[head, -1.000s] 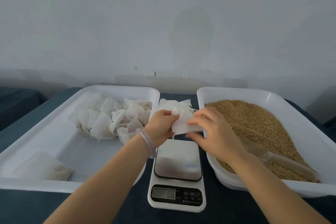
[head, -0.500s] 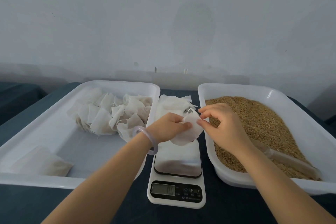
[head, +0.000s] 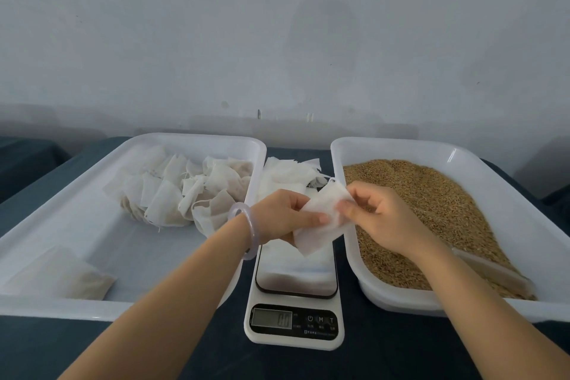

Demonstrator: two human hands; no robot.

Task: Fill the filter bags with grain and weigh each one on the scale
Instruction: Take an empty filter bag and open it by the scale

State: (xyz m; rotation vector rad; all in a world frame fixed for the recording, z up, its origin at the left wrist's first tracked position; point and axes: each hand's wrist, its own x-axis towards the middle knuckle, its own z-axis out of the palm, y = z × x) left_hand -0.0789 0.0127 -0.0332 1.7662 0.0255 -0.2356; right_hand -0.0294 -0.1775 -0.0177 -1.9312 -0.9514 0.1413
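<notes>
The right hand no longer lies over the filter bag as it did a second ago. It has drawn back to the bag's right edge and pinches it there. More of the bag now shows, turned at a slant, its lower corner drooping over the scale while the left hand grips the other side.

Taken from the scale: at 6 o'clock dark tabletop lies bare between the forearms, open up to the platform. At 12 o'clock the left hand and right hand pinch a filter bag over the platform's far end. A heap of empty bags behind them fills the gap between the trays. The left tray crowds 9 o'clock, the grain tray crowds 3. The left tray's floor lies bare between a bag pile at 11 and a filled bag at 8 o'clock
</notes>
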